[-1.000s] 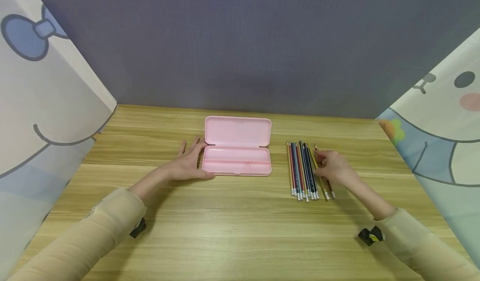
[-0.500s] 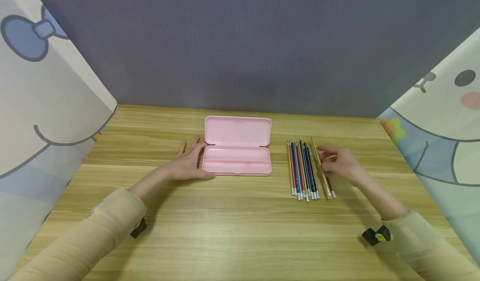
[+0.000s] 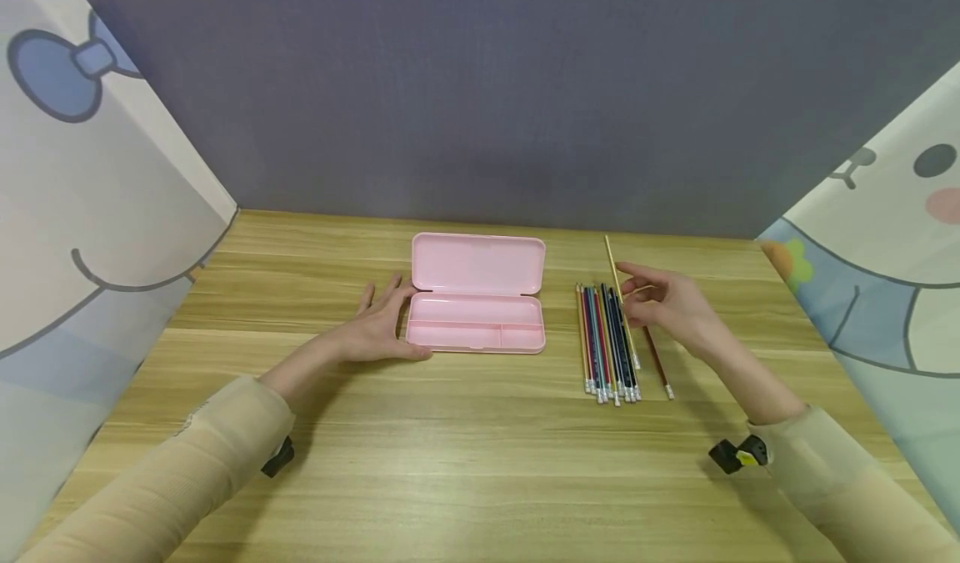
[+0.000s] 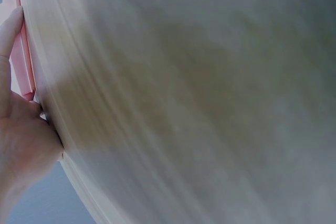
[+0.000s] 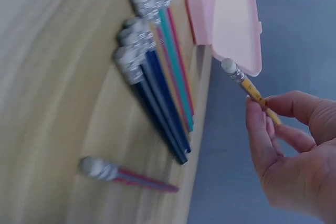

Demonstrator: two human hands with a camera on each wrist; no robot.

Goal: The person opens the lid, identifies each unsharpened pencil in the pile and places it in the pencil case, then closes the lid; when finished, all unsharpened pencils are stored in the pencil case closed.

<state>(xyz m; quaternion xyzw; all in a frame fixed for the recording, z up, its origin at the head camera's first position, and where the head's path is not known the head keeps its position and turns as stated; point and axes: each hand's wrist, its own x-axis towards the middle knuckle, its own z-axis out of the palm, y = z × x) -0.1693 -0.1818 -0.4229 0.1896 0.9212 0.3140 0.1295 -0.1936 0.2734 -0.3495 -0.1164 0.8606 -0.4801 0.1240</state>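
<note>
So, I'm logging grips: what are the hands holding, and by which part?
The right hand pinches a yellow pencil around mid-shaft. The left hand rests against the pink case's left end without gripping it.

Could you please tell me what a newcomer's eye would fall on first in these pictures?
Most likely the open pink pencil case, near the middle of the head view, with the left hand at its left end. Next, probably, the yellow pencil pinched in the right hand, held off the table near the row of coloured pencils to the right of the case. The large cartoon panels on either side also stand out.
</note>
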